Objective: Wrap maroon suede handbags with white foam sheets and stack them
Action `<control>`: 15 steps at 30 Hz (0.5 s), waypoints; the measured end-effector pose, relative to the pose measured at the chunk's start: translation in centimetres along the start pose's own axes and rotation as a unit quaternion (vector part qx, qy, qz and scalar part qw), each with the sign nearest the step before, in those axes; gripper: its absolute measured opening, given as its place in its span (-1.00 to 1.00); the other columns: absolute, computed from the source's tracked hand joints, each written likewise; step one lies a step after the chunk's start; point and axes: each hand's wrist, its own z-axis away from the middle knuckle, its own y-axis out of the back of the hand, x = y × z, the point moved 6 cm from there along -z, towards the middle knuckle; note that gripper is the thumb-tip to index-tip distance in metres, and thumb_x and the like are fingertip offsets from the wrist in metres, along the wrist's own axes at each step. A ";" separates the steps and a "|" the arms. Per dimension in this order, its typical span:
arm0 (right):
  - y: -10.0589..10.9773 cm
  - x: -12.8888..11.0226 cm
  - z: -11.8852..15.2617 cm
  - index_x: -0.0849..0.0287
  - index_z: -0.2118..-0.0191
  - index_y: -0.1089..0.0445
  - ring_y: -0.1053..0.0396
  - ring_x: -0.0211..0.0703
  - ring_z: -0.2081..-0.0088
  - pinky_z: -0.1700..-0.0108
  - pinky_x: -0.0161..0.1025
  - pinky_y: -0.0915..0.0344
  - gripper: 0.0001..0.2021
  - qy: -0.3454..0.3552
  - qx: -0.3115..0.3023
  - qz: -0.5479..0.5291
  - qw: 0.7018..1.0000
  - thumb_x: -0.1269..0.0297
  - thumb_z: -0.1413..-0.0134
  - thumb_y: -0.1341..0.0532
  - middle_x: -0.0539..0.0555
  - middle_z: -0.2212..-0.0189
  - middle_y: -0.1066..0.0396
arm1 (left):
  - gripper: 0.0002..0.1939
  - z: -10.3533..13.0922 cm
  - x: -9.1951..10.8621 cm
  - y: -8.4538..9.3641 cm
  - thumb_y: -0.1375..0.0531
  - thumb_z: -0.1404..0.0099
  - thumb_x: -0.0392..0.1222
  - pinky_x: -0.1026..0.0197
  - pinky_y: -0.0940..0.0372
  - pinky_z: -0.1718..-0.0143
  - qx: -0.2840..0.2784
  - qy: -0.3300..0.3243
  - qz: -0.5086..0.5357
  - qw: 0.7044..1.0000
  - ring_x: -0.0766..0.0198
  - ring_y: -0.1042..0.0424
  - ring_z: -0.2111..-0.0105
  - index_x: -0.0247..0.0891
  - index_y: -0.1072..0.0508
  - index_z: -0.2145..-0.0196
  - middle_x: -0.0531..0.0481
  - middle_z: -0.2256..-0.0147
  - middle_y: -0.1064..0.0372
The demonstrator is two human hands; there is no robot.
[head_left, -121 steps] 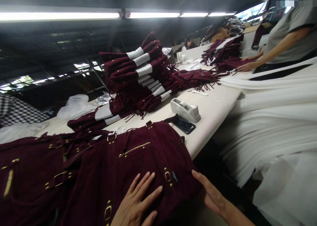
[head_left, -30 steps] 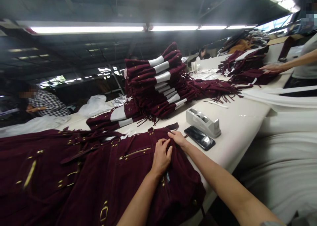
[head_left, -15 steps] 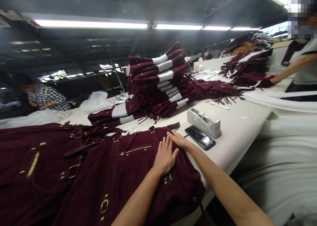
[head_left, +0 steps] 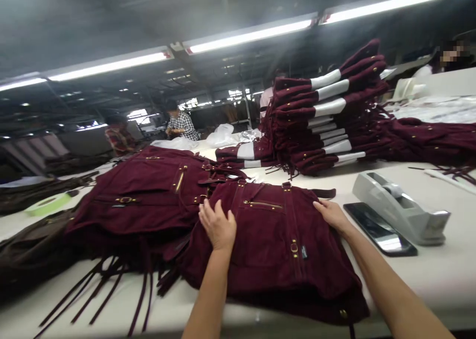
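Observation:
A maroon fabric bag (head_left: 260, 240) with brass buckles, strap bands and a zipped pocket lies flat on the table before me. My left hand (head_left: 218, 225) rests by its left side with the fingers spread. At the upper right edge of the bag, my right hand (head_left: 331, 215) grips the fabric, its fingertips partly hidden. Left of it lies a pile of like maroon bags (head_left: 141, 195), with long cords hanging down in front. A black phone (head_left: 379, 230) and a grey tape dispenser (head_left: 401, 207) lie to the right of my right hand.
Behind stands a tall stack of folded maroon pieces with white bands (head_left: 327, 116). More maroon pieces (head_left: 435, 138) lie at the right. A roll of light-green tape (head_left: 48, 204) and dark brown fabric (head_left: 33, 245) are at the left. People work in the background.
My view has turned left. My left hand has moved from beside the right hand to the bag's left side. The bag now lies straighter and apart from the pile's top.

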 end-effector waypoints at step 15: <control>4.5 1.7 5.5 0.08 0.24 -0.52 -0.51 0.16 0.21 0.22 -0.12 -0.36 -0.61 0.008 -0.027 0.365 0.931 -0.05 -0.08 -0.08 0.19 0.27 -0.55 | -0.46 7.3 -3.4 6.1 -0.02 -0.38 -0.29 0.04 -0.27 -0.06 -0.274 -0.049 -0.008 0.960 -0.01 -0.37 0.00 -0.62 -0.13 -0.25 -0.41 0.00 -0.35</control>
